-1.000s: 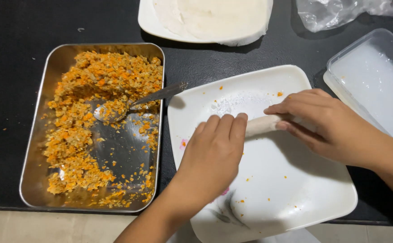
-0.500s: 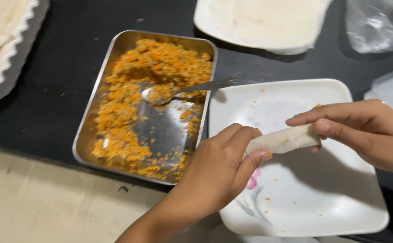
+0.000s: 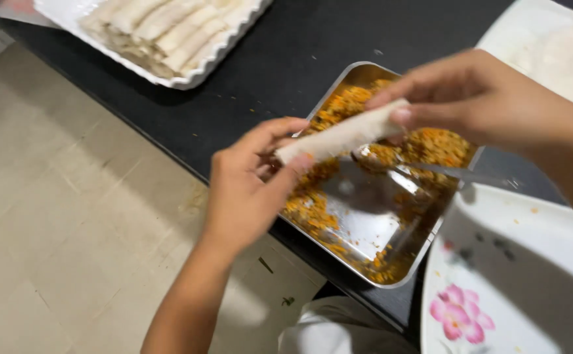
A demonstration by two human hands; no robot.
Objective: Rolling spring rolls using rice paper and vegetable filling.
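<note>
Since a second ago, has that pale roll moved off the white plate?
Yes. The roll, held by both hands, has gone from over the flowered plate to above the metal tray, toward the tray of finished rolls.

Left hand [image 3: 247, 190] and right hand [image 3: 476, 98] hold a pale roll [image 3: 342, 137] over a steel tray [image 3: 365, 229], somewhat blurred

From my remote seat I see both of the person's arms bare to the frame edge, the left hand [image 3: 244, 190] and right hand [image 3: 476, 98] ungloved, without rings or watch, and pale cloth [image 3: 339, 331] over the lap below.
</note>
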